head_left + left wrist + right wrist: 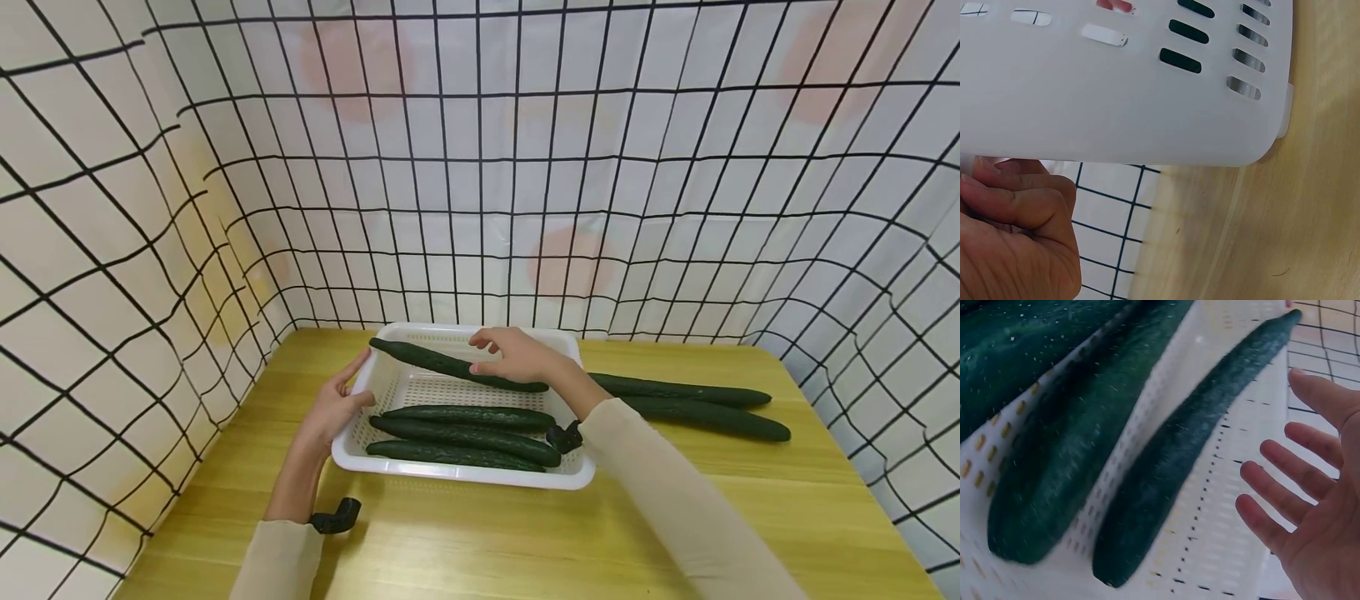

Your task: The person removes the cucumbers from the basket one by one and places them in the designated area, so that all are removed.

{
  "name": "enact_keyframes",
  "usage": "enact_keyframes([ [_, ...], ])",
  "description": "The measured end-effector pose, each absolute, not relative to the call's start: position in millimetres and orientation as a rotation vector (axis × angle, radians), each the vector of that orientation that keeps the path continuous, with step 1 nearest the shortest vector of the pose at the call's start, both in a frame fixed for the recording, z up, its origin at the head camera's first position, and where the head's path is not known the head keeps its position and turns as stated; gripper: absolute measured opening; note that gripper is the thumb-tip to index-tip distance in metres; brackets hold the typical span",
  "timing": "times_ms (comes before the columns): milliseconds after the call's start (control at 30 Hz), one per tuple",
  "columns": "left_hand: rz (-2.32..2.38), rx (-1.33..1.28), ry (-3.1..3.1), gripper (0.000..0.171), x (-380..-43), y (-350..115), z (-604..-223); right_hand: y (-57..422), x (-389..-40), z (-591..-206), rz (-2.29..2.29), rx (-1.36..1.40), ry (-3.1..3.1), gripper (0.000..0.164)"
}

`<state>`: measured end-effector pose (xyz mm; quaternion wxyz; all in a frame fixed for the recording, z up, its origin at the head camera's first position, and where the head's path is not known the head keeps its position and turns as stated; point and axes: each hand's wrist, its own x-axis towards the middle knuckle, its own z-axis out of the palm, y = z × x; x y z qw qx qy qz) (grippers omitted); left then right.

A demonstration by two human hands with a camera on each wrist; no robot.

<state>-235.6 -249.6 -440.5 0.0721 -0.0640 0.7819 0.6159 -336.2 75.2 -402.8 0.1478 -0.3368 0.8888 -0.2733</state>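
A white perforated plastic basket (465, 473) sits on the table, with my left hand (337, 408) gripping its left rim. In the left wrist view, the curled fingers of that hand (1029, 212) are at the basket's edge. Over the back of the basket hovers my right hand (517, 354), just above a dark green cucumber (435, 360) that slants across the rear. The right wrist view shows this hand (1310, 487) with fingers spread, apart from the cucumber (1166, 450) and holding nothing. Three more cucumbers (465, 435) lie side by side along the basket's front.
Two long cucumbers (720, 419) lie on the wooden table (465, 542) to the right of the basket, their left ends partly hidden by my right arm. White sheeting behind black netting (480, 183) encloses the table at the back and both sides.
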Motion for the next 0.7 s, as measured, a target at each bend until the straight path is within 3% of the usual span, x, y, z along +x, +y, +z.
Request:
enact_keyframes([
  [233, 1.832, -0.195, 2.366, 0.088, -230, -246, -431, 62, -336, -421, -0.662, -1.014, 2.550, 0.063],
  [467, 1.841, -0.202, 2.382, 0.089, -241, -253, -452, 50, -336, -430, -0.521, -1.007, 2.582, 0.066],
  [700, 1.893, -0.185, 2.347, 0.090, -241, -254, -456, 43, -336, -437, -0.419, -1.073, 2.579, 0.051],
])
